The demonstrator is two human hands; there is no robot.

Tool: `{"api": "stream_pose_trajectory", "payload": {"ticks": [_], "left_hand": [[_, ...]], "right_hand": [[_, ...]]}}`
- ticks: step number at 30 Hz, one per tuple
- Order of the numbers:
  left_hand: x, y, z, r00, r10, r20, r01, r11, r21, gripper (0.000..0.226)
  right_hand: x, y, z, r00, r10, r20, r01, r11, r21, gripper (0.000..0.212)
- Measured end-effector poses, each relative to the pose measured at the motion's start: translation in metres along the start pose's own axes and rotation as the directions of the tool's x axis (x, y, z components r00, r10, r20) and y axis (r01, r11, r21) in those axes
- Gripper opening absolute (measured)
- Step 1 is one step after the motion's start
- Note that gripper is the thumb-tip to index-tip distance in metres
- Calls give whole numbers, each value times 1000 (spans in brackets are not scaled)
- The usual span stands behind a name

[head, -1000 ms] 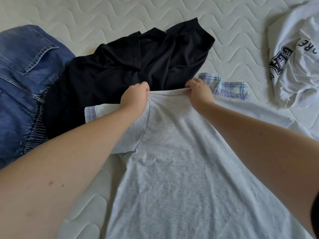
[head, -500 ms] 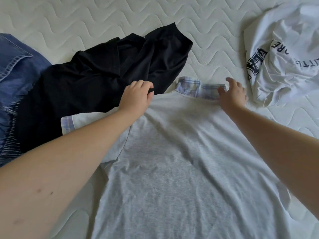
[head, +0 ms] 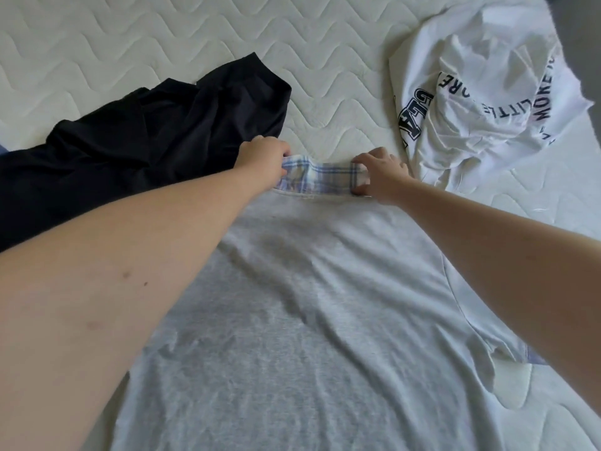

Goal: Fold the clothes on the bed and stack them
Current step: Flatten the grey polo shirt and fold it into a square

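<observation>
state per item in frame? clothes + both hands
grey shirt: spread flat on the mattress, unfolded, wrinkled
plaid collar: pinched at both ends
left hand: pinches collar's left end
right hand: pinches collar's right end
black garment: crumpled, unfolded
white printed shirt: crumpled heap, unfolded

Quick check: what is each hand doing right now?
Left hand: pinches the left end of the plaid collar.
Right hand: pinches the collar's right end.
</observation>
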State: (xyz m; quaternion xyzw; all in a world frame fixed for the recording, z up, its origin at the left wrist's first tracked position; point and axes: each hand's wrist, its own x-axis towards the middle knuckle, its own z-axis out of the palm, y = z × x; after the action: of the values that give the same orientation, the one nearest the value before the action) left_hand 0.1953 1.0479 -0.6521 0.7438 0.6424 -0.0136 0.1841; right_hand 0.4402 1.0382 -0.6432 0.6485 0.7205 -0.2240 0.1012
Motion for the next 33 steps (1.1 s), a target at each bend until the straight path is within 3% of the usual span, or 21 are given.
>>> {"api": "stream_pose_trajectory", "payload": {"ticks": [5, 8, 10, 14, 16, 18, 21, 24, 26, 29, 31, 33], "left_hand": [[-16, -2, -3, 951, 254, -174, -242, 966, 89, 13], [-27, -10, -2, 919, 362, -156, -308, 906, 292, 14], [-35, -13, -2, 905, 396, -154, -325, 879, 350, 16], [-43, -18, 6, 822, 538, -183, -427, 797, 426, 23], [-45, -16, 11, 775, 614, -150, -521, 755, 399, 26], [-48, -13, 14, 759, 643, -99, -583, 740, 336, 27], [-51, -8, 16, 758, 635, -149, -589, 764, 264, 17], [-49, 4, 12, 807, 536, -248, -532, 842, 87, 15], [-48, 12, 10, 853, 470, -227, -487, 873, -27, 16], [-50, 19, 8, 889, 406, -214, -437, 890, -130, 21], [-52, 19, 8, 897, 412, -157, -432, 893, -123, 34], [-53, 18, 8, 900, 417, -123, -430, 896, -108, 35]], "right_hand": [[-9, 13, 2, 958, -118, -262, 132, 991, 34, 22], [-19, 22, 2, 921, -85, -379, 114, 992, 54, 23], [-22, 29, 7, 906, -20, -422, 28, 1000, 11, 26], [-24, 39, 13, 873, 224, -433, -113, 957, 267, 30], [-22, 30, 11, 897, 225, -379, -52, 908, 417, 31], [-16, 13, 6, 941, 132, -312, 41, 870, 492, 33], [-5, -12, -3, 979, 32, -199, 56, 906, 421, 36], [4, -29, -5, 984, 132, -118, -93, 953, 287, 47], [5, -33, -4, 979, 152, -139, -128, 978, 168, 41], [1, -33, -3, 992, 68, -102, -65, 997, 33, 37], [-1, -33, -7, 999, 16, -30, -18, 997, -75, 39], [-1, -33, -10, 1000, 29, -6, -29, 985, -172, 26]]}}
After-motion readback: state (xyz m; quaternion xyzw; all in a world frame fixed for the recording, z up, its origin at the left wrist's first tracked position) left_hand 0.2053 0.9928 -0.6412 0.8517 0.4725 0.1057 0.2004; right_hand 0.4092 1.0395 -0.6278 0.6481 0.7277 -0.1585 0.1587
